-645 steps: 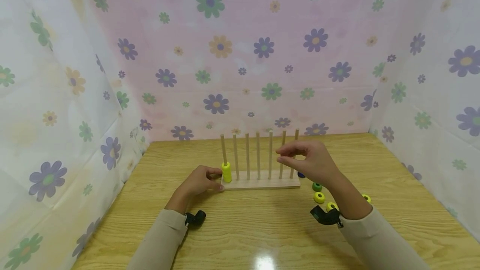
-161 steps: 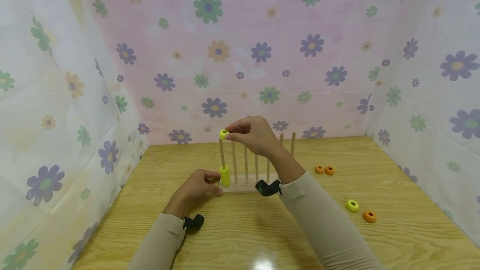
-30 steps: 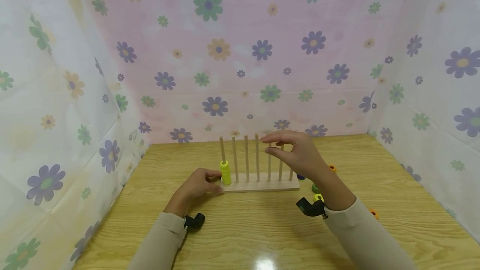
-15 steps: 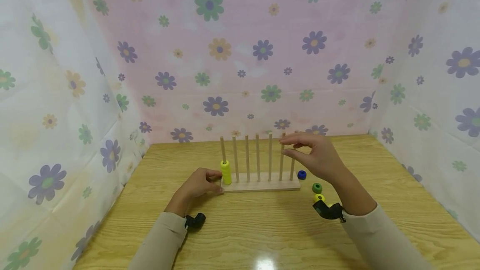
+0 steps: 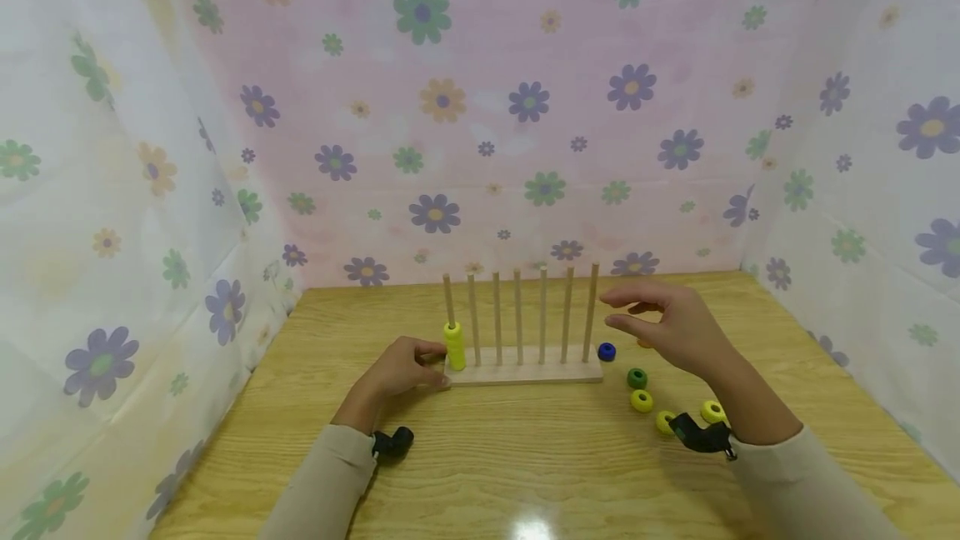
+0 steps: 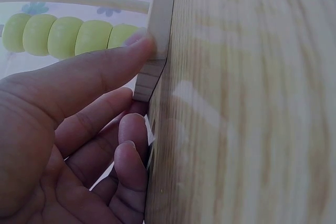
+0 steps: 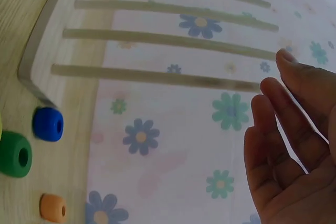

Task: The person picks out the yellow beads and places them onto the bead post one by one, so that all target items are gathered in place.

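A wooden rack of upright pegs stands on the table, its leftmost peg carrying a stack of yellow beads. The left hand grips the left end of the base; in the left wrist view its thumb lies on the base beside the beads, fingers behind and below the end. Just right of the rightmost peg the right hand hovers, thumb and fingers apart with nothing between them. Below it lie a blue bead, a green bead and several yellow beads.
An orange bead lies on the table near the blue one, partly hidden by the right hand in the head view. Black wrist cameras jut from both cuffs. Flowered cloth walls the table at the back and sides.
The yellow bead that the right hand pinched over the leftmost peg 5.4 seconds ago has been let go, and the stack is taller. The right hand has moved rightward past the pegs; the left stays.
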`<state>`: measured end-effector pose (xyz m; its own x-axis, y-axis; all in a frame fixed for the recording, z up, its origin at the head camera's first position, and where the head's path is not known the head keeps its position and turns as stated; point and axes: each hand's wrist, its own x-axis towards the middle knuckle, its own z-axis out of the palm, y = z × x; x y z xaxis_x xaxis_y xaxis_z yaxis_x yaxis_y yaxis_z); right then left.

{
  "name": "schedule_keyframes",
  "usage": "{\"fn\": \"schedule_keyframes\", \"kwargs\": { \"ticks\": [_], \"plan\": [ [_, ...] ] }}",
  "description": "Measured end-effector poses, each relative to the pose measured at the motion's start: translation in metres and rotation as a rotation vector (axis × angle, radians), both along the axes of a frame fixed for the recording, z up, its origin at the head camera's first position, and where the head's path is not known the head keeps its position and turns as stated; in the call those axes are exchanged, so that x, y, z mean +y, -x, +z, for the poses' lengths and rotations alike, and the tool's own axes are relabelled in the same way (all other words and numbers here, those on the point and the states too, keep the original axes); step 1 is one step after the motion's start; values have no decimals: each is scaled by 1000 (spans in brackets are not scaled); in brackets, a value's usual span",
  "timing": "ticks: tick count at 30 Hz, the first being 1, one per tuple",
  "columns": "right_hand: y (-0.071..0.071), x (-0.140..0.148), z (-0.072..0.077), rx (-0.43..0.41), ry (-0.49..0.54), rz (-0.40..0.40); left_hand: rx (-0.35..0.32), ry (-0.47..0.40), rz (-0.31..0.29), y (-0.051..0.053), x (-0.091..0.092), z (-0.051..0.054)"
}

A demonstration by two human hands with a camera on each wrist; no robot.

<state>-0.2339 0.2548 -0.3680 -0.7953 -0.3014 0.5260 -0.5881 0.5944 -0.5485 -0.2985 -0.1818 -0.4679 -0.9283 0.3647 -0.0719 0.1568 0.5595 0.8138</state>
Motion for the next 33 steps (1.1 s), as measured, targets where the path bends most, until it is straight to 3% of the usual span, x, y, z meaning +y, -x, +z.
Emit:
{"fn": "schedule_keyframes", "kwargs": {
  "ticks": [9,14,22,29,33],
  "plan": [
    [6,49,-18,-226,12,-46,-6,-1,5,0,0,1],
    [14,76,-30,-310,24,-74,-10,-4,5,-1,1,3],
    [17,120,-49,-452,68,33,-10,0,0,-3,1,3],
    [16,157,-69,-551,113,36,-5,-4,-12,-2,0,4],
    [14,175,-78,-661,159,149,-1,-9,-17,-1,0,3]
  ]
}}
